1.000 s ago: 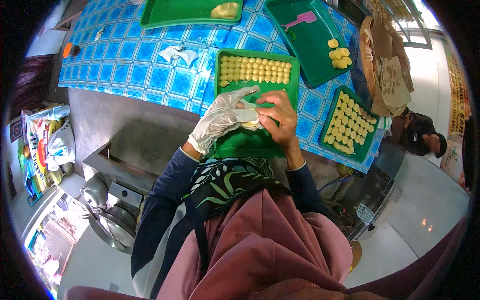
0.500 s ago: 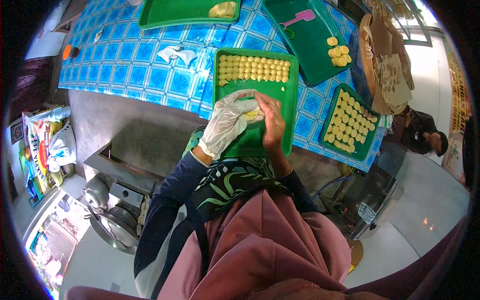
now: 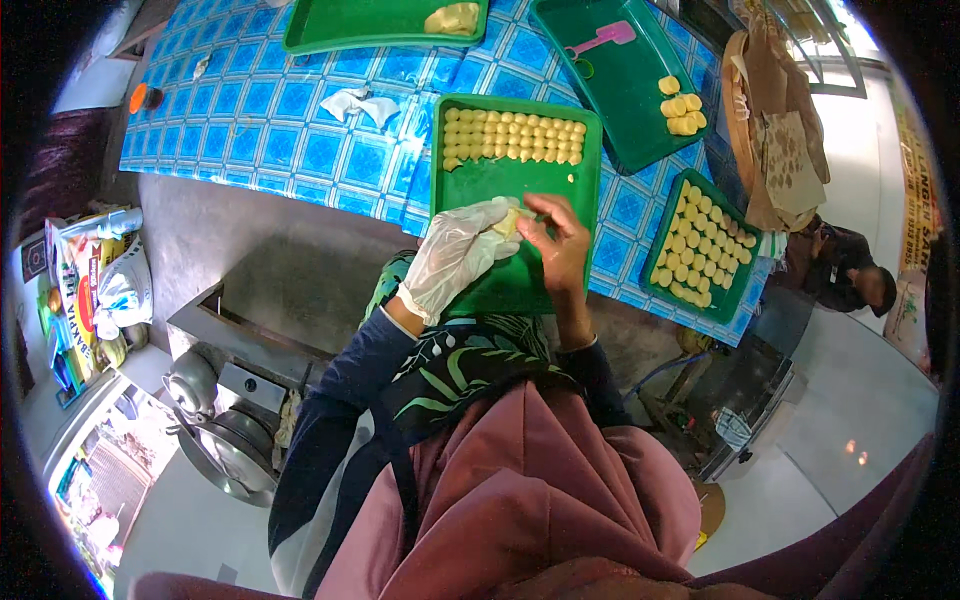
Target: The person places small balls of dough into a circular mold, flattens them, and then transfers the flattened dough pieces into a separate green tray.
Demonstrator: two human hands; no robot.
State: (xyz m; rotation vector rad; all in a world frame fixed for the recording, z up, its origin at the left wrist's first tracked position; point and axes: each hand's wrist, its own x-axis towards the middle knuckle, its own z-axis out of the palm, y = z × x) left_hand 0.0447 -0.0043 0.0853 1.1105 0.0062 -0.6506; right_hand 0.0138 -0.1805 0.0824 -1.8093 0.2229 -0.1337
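1. Dough piece (image 3: 508, 224), pale yellow, sits in the fingers of my wearer's gloved left hand (image 3: 452, 255), over the near half of the front green tray (image 3: 508, 180).
2. Change against half a second ago: the bare right hand (image 3: 562, 248) then lay flat along the dough; I now log it drawn back, fingers bent, more dough exposed. The left hand has barely moved; the rows in the tray match.
3. Left hand: partly closed, fingers curled round the dough. Right hand: half curled, thumb and forefinger close together at the dough's right edge; I cannot tell whether they pinch it.
4. Orientation: the dough's exposed face is turned up toward my camera. Fingers cover part of it, so I cannot settle its long axis.
5. Front tray: long side runs away from the body, near end past the table edge. Far end carries close-set rows of dough balls (image 3: 513, 135); one small scrap (image 3: 571, 178) lies apart.
6. Far-left tray (image 3: 350, 28): a dough lump (image 3: 453, 18) at its right end.
7. Far-right tray (image 3: 625, 110), set askew: pink scoop (image 3: 610, 34) and clustered yellow rounds (image 3: 683, 110).
8. Right-hand tray (image 3: 722, 308): many flattened rounds (image 3: 697, 240).
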